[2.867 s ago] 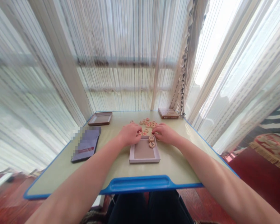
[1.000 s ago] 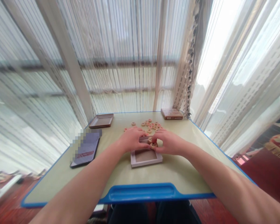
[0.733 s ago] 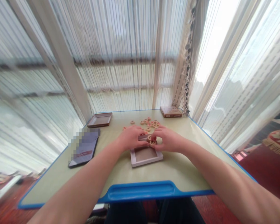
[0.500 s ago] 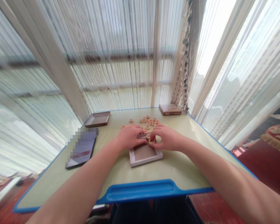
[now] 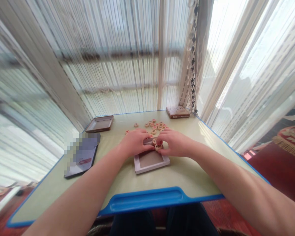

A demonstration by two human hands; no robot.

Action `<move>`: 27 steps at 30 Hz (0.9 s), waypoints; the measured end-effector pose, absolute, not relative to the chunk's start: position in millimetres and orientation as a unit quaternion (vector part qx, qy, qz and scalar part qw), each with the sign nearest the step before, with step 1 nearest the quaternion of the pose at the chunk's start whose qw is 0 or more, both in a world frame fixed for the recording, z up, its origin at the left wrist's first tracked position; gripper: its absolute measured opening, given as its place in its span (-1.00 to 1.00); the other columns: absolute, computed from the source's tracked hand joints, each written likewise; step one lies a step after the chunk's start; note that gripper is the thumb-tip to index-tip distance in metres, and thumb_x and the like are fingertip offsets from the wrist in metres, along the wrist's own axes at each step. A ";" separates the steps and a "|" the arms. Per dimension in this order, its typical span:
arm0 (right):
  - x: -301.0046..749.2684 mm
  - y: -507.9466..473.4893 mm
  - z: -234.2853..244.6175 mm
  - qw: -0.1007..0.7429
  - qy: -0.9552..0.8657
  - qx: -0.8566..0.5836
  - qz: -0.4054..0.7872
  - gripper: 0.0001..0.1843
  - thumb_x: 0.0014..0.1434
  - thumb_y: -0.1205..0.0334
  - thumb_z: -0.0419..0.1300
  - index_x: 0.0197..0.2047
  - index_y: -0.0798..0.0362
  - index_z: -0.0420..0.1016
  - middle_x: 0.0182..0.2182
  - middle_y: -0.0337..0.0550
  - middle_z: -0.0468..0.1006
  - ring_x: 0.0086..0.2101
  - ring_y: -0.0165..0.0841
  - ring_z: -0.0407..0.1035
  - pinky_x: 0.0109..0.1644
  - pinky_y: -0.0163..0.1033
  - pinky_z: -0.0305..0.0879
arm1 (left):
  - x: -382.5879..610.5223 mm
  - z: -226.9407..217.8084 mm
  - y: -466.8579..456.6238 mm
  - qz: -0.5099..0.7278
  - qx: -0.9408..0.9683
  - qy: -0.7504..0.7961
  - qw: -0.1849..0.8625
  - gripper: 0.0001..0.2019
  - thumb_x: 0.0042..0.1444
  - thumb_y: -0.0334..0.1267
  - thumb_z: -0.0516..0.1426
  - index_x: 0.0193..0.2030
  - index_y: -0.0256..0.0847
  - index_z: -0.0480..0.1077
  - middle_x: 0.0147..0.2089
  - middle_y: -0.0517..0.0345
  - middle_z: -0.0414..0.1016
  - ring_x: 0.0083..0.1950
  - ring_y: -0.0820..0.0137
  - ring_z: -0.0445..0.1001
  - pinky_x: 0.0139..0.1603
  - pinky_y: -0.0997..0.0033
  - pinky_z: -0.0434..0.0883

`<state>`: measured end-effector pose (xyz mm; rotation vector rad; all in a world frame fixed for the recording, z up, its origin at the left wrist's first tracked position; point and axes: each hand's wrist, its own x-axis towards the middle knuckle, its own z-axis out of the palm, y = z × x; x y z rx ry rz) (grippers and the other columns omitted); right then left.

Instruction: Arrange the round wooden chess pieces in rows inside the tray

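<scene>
Discs lay loose on the bench beyond the box; the right hand had moved off them and pinched a single disc inside it, the left hand spread at its left edge, so gathering had apparently become positioning.

Round pieces in shallow box

A person's right hand pinches a round, marked piece at a shallow box, the left hand over its left side; loose pieces dot the blue-edged table beyond.
</scene>
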<state>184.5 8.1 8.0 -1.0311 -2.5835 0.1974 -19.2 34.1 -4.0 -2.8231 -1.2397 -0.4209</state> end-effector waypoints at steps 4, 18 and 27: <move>184.3 7.4 9.1 0.172 -0.909 -0.372 0.072 -0.91 -0.02 0.21 0.17 -0.42 0.03 0.44 -0.42 -0.18 0.47 -0.31 -0.33 0.30 -0.21 -0.25 0.20 | -18.6 -4.4 33.9 -0.135 -0.907 -0.399 0.018 -0.57 -0.02 0.14 0.07 -0.15 -0.10 0.44 -0.24 0.12 0.44 -0.21 0.30 0.38 -0.29 0.38 0.27; 180.9 7.6 1.7 0.170 -0.888 -0.417 0.090 -0.52 -0.13 0.23 0.18 -0.08 0.04 0.26 -0.20 -0.09 0.43 -0.18 -0.25 0.30 -0.15 -0.23 0.19 | -15.4 -2.7 31.0 -0.127 -0.902 -0.410 0.029 -0.58 -0.02 0.14 0.06 -0.18 -0.09 0.46 -0.26 0.11 0.43 -0.22 0.31 0.38 -0.28 0.40 0.27; 180.5 9.6 2.2 0.154 -0.884 -0.433 0.080 -0.60 -0.14 0.24 0.19 -0.16 0.03 0.29 -0.23 -0.10 0.44 -0.21 -0.25 0.30 -0.20 -0.24 0.21 | -15.8 -1.2 31.0 -0.129 -0.908 -0.396 0.033 -0.73 0.01 -0.04 0.06 -0.31 -0.15 0.46 -0.32 0.10 0.42 -0.24 0.32 0.37 -0.28 0.40 0.28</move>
